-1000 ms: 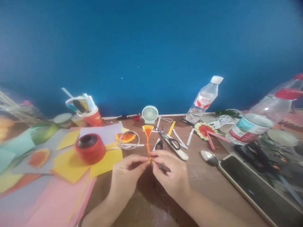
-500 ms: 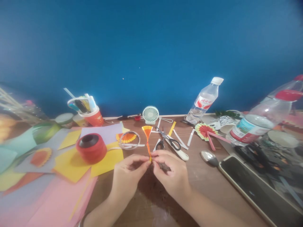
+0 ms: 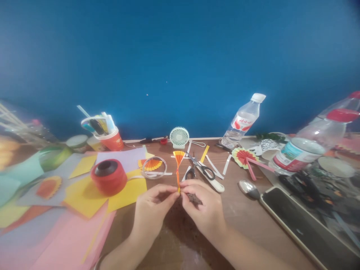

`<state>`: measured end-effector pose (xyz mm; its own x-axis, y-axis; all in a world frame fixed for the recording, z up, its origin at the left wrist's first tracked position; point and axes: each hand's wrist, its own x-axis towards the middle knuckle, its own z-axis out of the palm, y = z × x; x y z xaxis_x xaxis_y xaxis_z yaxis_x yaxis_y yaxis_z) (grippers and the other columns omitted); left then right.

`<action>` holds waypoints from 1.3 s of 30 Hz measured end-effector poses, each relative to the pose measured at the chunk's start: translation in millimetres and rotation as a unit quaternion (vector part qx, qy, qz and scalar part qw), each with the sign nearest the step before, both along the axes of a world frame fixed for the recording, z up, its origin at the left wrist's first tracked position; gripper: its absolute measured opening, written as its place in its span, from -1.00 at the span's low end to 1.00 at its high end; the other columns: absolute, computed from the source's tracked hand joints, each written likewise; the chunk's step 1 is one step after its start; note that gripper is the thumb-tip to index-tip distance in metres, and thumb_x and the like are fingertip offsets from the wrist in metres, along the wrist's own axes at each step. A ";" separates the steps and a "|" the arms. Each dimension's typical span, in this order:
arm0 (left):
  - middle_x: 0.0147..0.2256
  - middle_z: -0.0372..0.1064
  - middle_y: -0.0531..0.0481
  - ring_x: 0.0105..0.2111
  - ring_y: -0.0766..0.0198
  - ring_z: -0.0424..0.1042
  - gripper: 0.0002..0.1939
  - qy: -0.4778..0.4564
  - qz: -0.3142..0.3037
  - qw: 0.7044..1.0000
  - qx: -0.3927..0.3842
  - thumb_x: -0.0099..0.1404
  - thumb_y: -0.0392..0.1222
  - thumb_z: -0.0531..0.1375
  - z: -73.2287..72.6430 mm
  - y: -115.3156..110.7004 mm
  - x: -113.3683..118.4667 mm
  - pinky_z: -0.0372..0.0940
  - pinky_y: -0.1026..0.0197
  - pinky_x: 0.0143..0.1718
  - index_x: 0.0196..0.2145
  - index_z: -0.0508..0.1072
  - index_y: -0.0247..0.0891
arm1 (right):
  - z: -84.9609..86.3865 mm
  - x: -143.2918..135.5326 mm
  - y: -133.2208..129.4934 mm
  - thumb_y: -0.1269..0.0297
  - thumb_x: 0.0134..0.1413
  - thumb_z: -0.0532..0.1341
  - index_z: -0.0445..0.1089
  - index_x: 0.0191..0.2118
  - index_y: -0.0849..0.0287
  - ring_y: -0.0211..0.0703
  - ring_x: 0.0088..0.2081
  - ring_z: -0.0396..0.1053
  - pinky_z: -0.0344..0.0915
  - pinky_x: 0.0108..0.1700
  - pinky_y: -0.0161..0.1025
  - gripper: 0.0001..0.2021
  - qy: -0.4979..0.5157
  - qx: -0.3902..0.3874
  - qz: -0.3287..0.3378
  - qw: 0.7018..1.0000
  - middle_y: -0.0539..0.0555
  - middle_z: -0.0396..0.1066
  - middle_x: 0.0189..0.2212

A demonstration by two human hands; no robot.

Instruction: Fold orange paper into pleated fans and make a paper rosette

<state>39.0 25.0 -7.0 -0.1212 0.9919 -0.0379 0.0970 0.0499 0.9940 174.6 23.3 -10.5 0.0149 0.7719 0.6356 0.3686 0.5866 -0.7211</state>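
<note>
A pleated orange and yellow paper fan [image 3: 178,161] stands upright between my hands, spread at the top and narrow below. My left hand [image 3: 153,206] pinches its lower end from the left between thumb and forefinger. From the right, my right hand [image 3: 204,204] pinches the same end, fingertips meeting the left ones. The very bottom of the paper is partly hidden by the fingertips. Just beyond my right hand lie black-handled scissors [image 3: 201,168] and a white-handled tool [image 3: 215,182]. Another orange and yellow pleated fan [image 3: 150,164] lies behind my left hand, partly under a clear ring [image 3: 144,170].
Coloured paper sheets [image 3: 70,236] and a red tape roll [image 3: 109,178] lie left, before a cup of pens [image 3: 109,138]. A small fan [image 3: 179,137] stands at the back. Rightward are a water bottle [image 3: 242,122], a pink-and-green rosette [image 3: 244,155], a spoon [image 3: 249,188] and a phone [image 3: 303,225].
The top of the pleated paper fan has shifted slightly to the right and now stands straighter. Both hands keep their pinch in nearly the same place.
</note>
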 end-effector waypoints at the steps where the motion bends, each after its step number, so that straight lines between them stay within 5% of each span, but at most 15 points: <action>1: -0.52 0.46 0.07 -0.51 0.33 0.40 -0.93 0.006 -0.006 1.000 0.004 -0.07 -0.26 0.29 -0.6 -0.4 -0.4 0.31 0.38 -0.47 -0.52 0.50 -0.20 | -0.2 -0.2 -0.1 0.51 -0.08 0.11 0.37 -0.45 0.18 -0.21 -0.34 0.40 0.39 -0.29 -0.32 -0.87 -0.006 0.008 -0.002 1.000 0.11 0.43 -0.39; 9: -0.51 0.45 0.05 -0.49 0.31 0.41 -0.92 0.027 0.011 0.999 0.038 -0.06 -0.30 0.25 3.9 -5.1 4.6 0.32 0.37 -0.42 -0.50 0.47 -0.23 | -2.8 -3.8 -3.2 0.52 -0.07 0.10 0.36 -0.42 0.16 -0.20 -0.31 0.39 0.36 -0.25 -0.30 -0.85 -0.032 0.013 -0.009 0.999 0.10 0.41 -0.37; 17: -0.49 0.41 0.06 -0.45 0.32 0.38 -0.91 -0.014 -0.009 0.999 0.036 -0.04 -0.32 0.24 0.6 -2.8 2.2 0.28 0.37 -0.38 -0.48 0.43 -0.25 | -2.6 -4.8 -1.8 0.50 -0.11 0.09 0.31 -0.50 0.16 -0.21 -0.33 0.36 0.32 -0.28 -0.31 -0.88 0.013 -0.061 -0.010 0.998 0.04 0.37 -0.40; 26: -0.57 0.32 0.10 -0.54 0.39 0.29 -0.93 -0.079 -0.048 0.996 -0.010 -0.04 -0.35 0.22 1.3 1.2 4.0 0.19 0.39 -0.50 -0.52 0.39 -0.29 | -4.5 8.3 14.5 0.47 -0.09 0.06 0.21 -0.50 0.17 -0.23 -0.45 0.28 0.22 -0.44 -0.34 -0.92 0.051 -0.130 -0.109 0.984 0.00 0.30 -0.49; 33: -0.60 0.29 0.10 -0.58 0.43 0.25 -0.90 -0.232 -0.072 0.965 -0.101 -0.05 -0.33 0.24 -3.8 8.4 -0.7 0.15 0.40 -0.53 -0.51 0.37 -0.30 | 5.8 26.5 30.9 0.40 -0.08 0.06 0.23 -0.48 0.18 -0.30 -0.59 0.20 0.14 -0.58 -0.38 -0.95 0.165 -0.144 -0.155 0.963 -0.06 0.25 -0.59; 39: -0.57 0.27 0.11 -0.55 0.46 0.25 -0.91 -0.275 -0.081 0.953 -0.101 -0.03 -0.33 0.24 -7.7 11.7 -4.6 0.17 0.41 -0.49 -0.49 0.38 -0.30 | 16.8 44.2 48.8 0.41 -0.15 0.08 0.22 -0.54 0.18 -0.38 -0.67 0.17 0.11 -0.64 -0.42 -0.95 0.322 -0.190 -0.126 0.919 -0.11 0.25 -0.66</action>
